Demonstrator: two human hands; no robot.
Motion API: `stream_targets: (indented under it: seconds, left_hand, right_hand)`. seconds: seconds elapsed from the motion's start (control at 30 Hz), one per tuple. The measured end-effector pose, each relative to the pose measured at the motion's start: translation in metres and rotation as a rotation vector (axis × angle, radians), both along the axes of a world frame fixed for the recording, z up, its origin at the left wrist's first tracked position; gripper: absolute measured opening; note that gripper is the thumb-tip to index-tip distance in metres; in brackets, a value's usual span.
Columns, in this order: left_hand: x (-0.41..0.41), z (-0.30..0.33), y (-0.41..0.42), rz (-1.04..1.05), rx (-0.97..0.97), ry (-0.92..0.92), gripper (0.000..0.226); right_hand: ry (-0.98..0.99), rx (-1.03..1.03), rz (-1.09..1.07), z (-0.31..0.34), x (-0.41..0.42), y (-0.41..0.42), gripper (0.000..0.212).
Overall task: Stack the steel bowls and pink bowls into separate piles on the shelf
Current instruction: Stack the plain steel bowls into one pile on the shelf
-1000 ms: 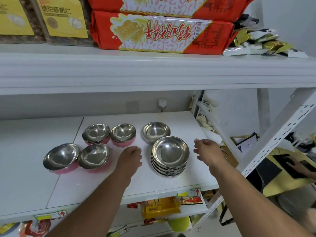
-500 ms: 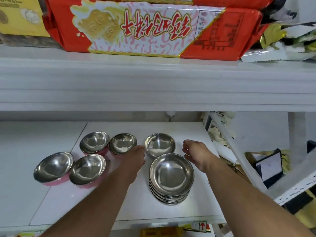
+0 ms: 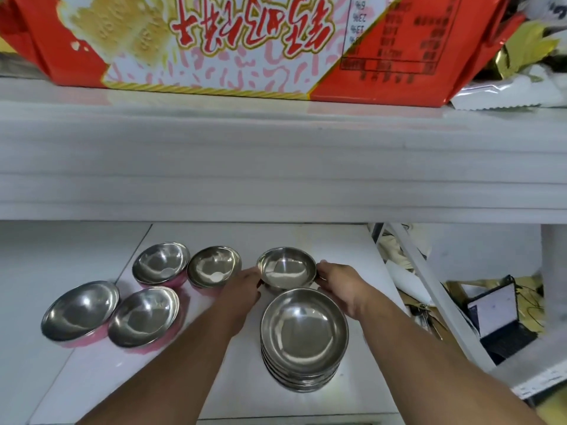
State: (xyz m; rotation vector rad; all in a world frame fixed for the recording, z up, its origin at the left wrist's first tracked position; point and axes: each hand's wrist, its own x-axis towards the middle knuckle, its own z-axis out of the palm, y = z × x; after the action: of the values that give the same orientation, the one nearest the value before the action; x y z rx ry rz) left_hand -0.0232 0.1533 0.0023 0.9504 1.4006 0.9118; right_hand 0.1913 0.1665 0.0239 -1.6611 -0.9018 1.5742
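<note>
Steel bowl (image 3: 287, 268) gripped between left hand (image 3: 242, 289) and right hand (image 3: 340, 286).

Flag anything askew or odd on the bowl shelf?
Nothing spilled or damaged. The leftmost pink-sided steel-lined bowl tips sideways instead of sitting level. The red biscuit pack on the upper shelf lies with its print upside down. Both hands flank the lone steel bowl.

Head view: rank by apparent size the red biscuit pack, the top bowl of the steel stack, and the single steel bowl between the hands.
1. Red biscuit pack, by far the largest.
2. Top bowl of the steel stack.
3. Single steel bowl, though it sits farther from the camera, so the two bowls' true sizes may match.
</note>
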Motion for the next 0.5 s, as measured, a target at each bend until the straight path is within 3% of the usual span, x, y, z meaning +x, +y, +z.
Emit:
stream_targets:
  seconds: [0.27,0.37,0.5]
  left_hand:
    - [-0.015,0.020,-0.009,-0.012,0.018,0.039,0.027]
    - [-0.017,0.030,-0.014,-0.029,0.050,0.035,0.027]
    - [-0.013,0.053,-0.027,-0.038,0.175,0.080,0.027]
  right_hand:
    - [-0.071,0.113,-0.007,0.028,-0.008,-0.018,0.040]
    - [-0.069,0.180,-0.009,0.041,-0.010,-0.028,0.052]
    - [-0.095,0.270,-0.031,0.054,-0.007,-0.038,0.049]
